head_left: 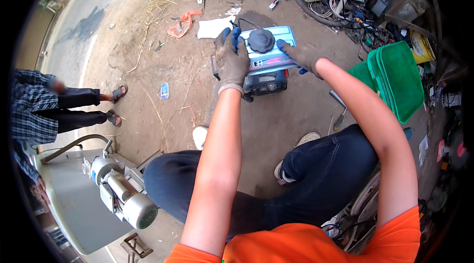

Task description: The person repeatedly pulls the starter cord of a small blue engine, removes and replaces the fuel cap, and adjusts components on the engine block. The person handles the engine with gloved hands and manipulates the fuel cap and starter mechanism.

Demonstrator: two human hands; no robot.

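In front of me on the dirt ground stands a small portable generator [266, 83], dark below. On top of it sits a light blue fuel tank [283, 34] with a round, ridged black cap [261, 40]. Both my hands wear grey work gloves with blue fingertips. My left hand [231, 60] is closed over the tank's left end, its fingers pointing away from me. At the right end my right hand [302, 57] grips the tank, thumb on top and other fingers lower down, partly hidden. I cannot tell whether the tank is fixed to the body.
A green plastic container [395, 82] stands at the right, with a screwdriver [339, 121] on the ground beside it. Scrap and cables [340, 11] pile up at the far right. On the left are a silver electric motor [121, 191] and a standing person [39, 105]. An orange bag [182, 25] lies ahead.
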